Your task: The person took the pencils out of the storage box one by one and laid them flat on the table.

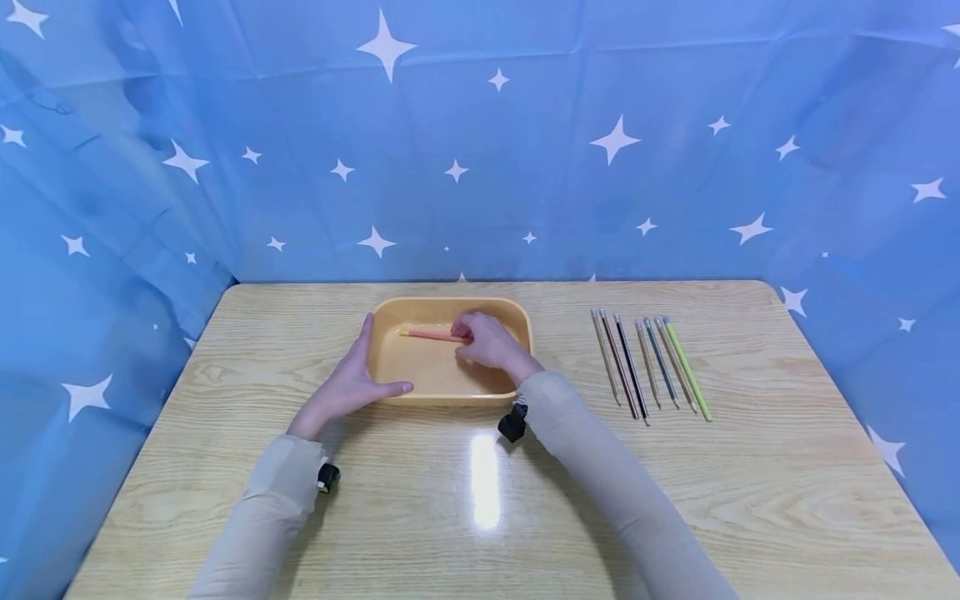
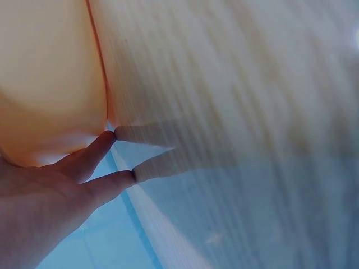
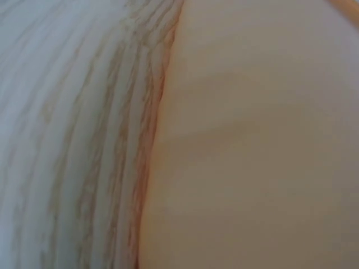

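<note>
A pale orange rectangular tray sits on the wooden table. Inside it, my right hand pinches a reddish-orange pencil by its right part, and the yellow end points left, close over the tray floor. My left hand touches the tray's front left corner, with the fingers fairly straight along the left wall and the thumb along the front. In the left wrist view, the left hand's fingertips reach along the tray's outer wall. The right wrist view shows only the tray wall and table grain, not the hand.
Several pencils lie side by side on the table to the right of the tray, among them a light green pencil and a dark pencil. A blue curtain with white stars hangs behind the table's back edge.
</note>
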`<state>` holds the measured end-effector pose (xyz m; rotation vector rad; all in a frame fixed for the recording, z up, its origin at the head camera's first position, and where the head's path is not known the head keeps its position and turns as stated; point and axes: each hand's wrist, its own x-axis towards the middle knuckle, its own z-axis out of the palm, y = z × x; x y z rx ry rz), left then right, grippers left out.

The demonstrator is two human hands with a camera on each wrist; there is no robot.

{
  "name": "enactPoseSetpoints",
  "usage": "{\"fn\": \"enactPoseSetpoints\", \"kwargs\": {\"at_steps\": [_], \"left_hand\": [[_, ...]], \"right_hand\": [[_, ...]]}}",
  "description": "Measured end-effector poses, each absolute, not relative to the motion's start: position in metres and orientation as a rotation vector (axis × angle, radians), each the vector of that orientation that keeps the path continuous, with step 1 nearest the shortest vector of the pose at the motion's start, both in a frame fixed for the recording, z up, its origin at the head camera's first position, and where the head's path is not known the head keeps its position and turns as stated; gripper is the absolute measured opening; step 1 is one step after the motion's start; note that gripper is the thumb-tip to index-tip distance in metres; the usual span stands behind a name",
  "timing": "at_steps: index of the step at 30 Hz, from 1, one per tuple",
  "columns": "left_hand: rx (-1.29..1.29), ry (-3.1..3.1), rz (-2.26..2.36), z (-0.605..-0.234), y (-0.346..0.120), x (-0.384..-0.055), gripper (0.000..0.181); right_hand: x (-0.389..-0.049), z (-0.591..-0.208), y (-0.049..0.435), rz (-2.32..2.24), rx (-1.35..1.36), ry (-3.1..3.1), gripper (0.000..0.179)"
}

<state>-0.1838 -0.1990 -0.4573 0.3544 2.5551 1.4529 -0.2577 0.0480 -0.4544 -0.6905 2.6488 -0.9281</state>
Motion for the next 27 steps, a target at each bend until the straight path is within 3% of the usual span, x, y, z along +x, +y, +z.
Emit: {"fn": "enactPoseSetpoints", "kwargs": {"at_steps": [27], "left_hand": [[0.338,2.572,1.439,-0.4574,-0.1985,-0.1835,0.127]], "right_hand": [[-0.2522,-0.4545,0.0492,-0.959,-0.613,2.598,0.016]]}}
